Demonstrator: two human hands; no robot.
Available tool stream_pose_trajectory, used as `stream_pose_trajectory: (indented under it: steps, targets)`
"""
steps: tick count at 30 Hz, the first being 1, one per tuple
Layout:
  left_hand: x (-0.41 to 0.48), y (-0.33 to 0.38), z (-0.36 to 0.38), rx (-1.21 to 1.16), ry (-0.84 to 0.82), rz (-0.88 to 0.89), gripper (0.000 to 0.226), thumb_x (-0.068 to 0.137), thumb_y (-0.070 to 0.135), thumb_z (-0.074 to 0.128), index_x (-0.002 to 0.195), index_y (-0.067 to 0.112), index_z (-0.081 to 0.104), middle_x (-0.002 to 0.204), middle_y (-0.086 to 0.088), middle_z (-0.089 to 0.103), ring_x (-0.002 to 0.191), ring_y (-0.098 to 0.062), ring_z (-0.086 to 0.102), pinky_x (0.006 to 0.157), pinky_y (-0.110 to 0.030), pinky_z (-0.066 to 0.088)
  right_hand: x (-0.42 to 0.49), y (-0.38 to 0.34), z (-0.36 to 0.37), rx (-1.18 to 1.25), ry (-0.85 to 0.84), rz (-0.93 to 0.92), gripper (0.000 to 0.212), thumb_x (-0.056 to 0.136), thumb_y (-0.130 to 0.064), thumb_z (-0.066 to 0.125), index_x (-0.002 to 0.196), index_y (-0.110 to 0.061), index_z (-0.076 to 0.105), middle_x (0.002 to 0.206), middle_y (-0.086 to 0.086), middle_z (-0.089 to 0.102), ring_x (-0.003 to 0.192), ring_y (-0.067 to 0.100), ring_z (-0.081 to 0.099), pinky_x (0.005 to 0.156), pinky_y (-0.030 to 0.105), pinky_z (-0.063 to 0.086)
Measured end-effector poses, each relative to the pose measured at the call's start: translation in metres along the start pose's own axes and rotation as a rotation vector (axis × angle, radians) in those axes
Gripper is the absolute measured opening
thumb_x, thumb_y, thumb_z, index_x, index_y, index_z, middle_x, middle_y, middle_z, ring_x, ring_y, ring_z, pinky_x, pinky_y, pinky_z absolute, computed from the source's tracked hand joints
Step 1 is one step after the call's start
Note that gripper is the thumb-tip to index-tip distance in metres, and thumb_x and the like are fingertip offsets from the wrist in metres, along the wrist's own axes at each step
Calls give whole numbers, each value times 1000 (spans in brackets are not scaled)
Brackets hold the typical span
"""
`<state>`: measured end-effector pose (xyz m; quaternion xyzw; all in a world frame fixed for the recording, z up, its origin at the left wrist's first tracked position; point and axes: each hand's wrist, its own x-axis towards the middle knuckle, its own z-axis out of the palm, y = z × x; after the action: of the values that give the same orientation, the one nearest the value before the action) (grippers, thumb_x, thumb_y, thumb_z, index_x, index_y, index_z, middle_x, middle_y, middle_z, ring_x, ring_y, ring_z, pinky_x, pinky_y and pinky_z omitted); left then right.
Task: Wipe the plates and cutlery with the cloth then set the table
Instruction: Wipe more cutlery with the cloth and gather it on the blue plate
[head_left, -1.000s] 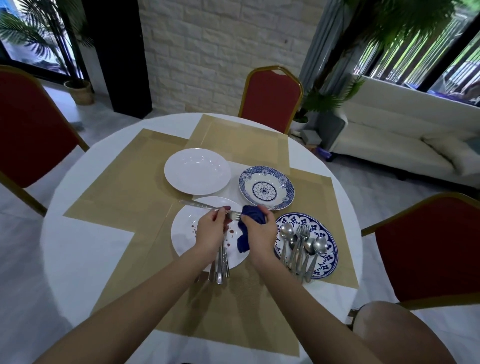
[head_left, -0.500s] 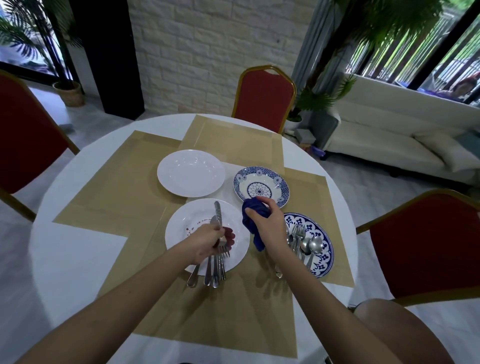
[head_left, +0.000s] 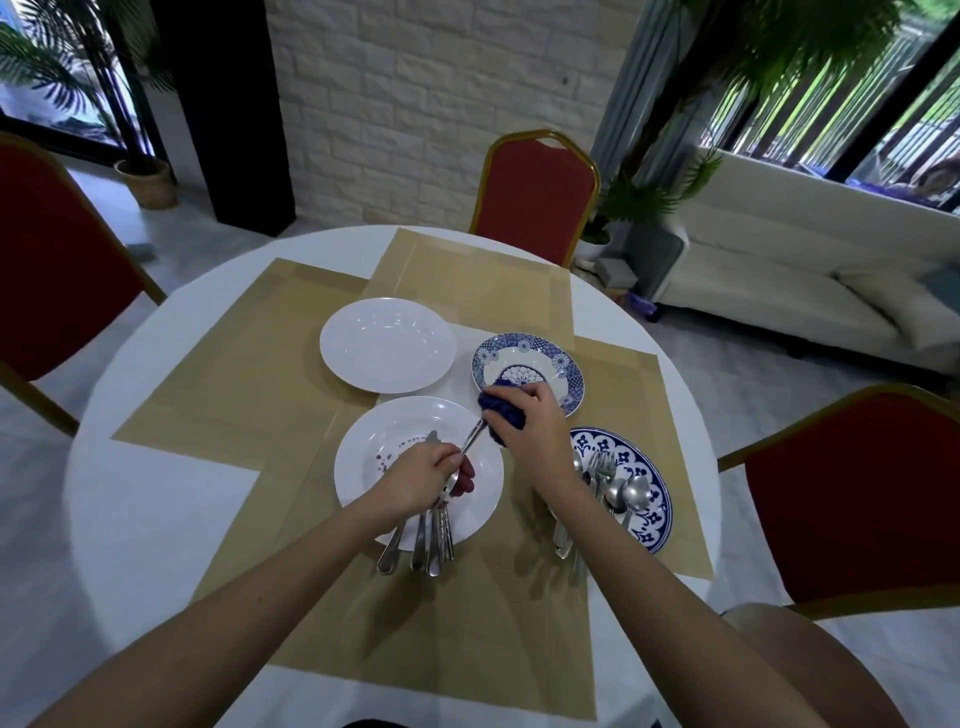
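Left hand (head_left: 421, 480) gripping cutlery (head_left: 431, 545), cloth (head_left: 501, 410) (right hand (head_left: 530, 431))

- A round table (head_left: 156, 519) is covered in white.
- Four beige placemats are laid on it: left (head_left: 234, 374), far (head_left: 478, 280), right (head_left: 639, 405) and near (head_left: 441, 649).
- Toward the middle, a clean white plate (head_left: 387, 345) is set far left, and a spotted white plate (head_left: 395, 426) just near of it.
- A blue-patterned bowl plate (head_left: 566, 364) and a blue-patterned flat plate (head_left: 649, 499) are set at the right.

Soft window daylight, bowed edges
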<state>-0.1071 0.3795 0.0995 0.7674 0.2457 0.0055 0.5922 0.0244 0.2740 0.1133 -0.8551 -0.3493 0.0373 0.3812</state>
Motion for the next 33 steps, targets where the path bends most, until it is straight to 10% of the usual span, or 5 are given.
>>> stream_pose_trajectory:
  steps: [4, 13, 20, 25, 33]
  targets:
    - [0, -4, -3, 116, 28, 56, 33, 101, 17, 38, 77, 18, 61, 74, 3, 69, 73, -13, 66, 64, -22, 45, -6, 1, 8, -86, -164, -160, 34, 84, -34, 71, 118, -33, 66, 105, -7, 47, 94, 5, 46, 84, 21, 43]
    - [-4, 0, 5, 170, -66, 42, 30, 102, 24, 37, 87, 20, 63, 88, 3, 71, 87, -13, 66, 82, -26, 49, 7, -9, 3, 733, 130, 438, 41, 77, -5, 74, 114, -20, 63, 101, -7, 60, 86, 11, 60, 65, 18, 54]
    - [-2, 5, 23, 642, 292, 136, 23, 97, 24, 45, 103, 12, 63, 102, -4, 67, 85, -17, 65, 75, -24, 49, 5, -14, 10, 585, 288, 393, 39, 73, -10, 72, 107, -29, 64, 104, -11, 60, 94, 9, 60, 85, 34, 55]
    - [5, 3, 16, 320, 250, 69, 26, 100, 17, 37, 90, 16, 62, 82, 5, 72, 76, -13, 66, 76, -31, 55, -11, -9, 7, 195, 63, 72, 40, 78, -23, 76, 116, -29, 64, 108, -4, 51, 92, 1, 49, 81, 0, 36]
    - [-2, 0, 11, 239, 76, 75, 27, 101, 15, 37, 91, 16, 62, 77, 7, 70, 83, -14, 68, 84, -29, 51, -13, 1, -2, 355, 88, 169, 40, 73, -19, 77, 108, -33, 63, 116, -2, 51, 99, 6, 53, 86, 12, 48]
